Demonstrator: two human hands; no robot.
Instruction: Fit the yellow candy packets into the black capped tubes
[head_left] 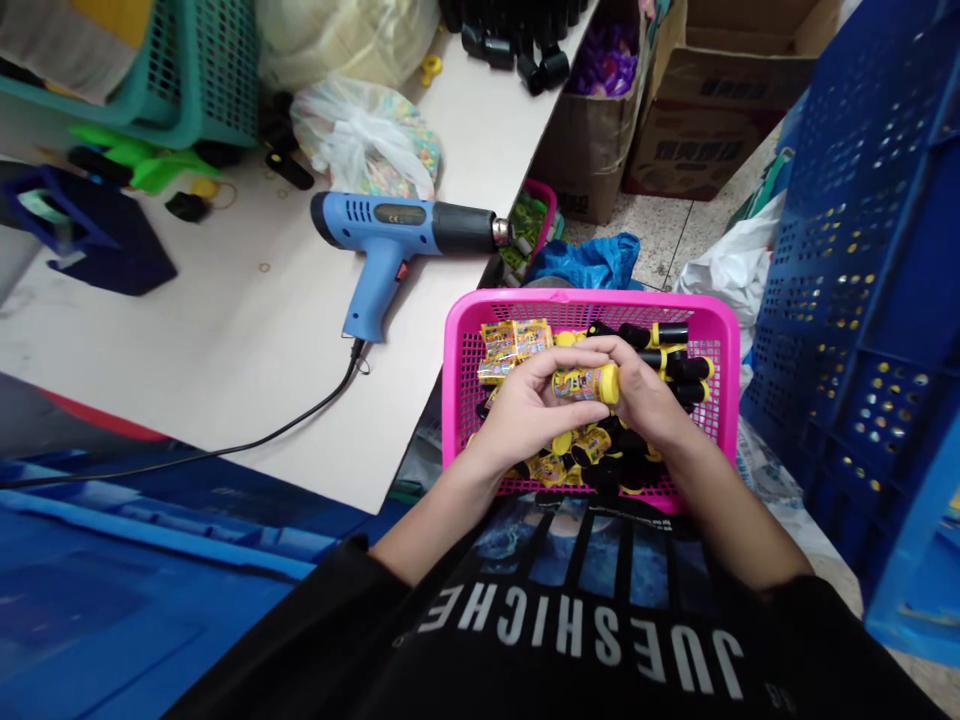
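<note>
Head view: the left hand [517,412] pinches the yellow-capped bottle [585,384] over the pink basket [729,400]; the right hand [651,398] curls beside its right end, grip unclear; light, even pressure should steady it.

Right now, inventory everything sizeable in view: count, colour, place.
Table: one, white, left
Basket: one, pink, beside table
Tube: one, yellow, above basket
Other tubes: many, black and yellow, basket
Heat gun: one, blue, table
Stand: one, navy, table
Bags: two, whitish, far table
Mesh baskets: two, teal, upper left
Parts: many, black, far table
Boxes: at least two, brown, floor
Floor bag: one, blue, beyond basket
Crates: uncounted, blue, both sides
Shirt: one, black, bottom
Left hand, right hand: two, at tube
</note>
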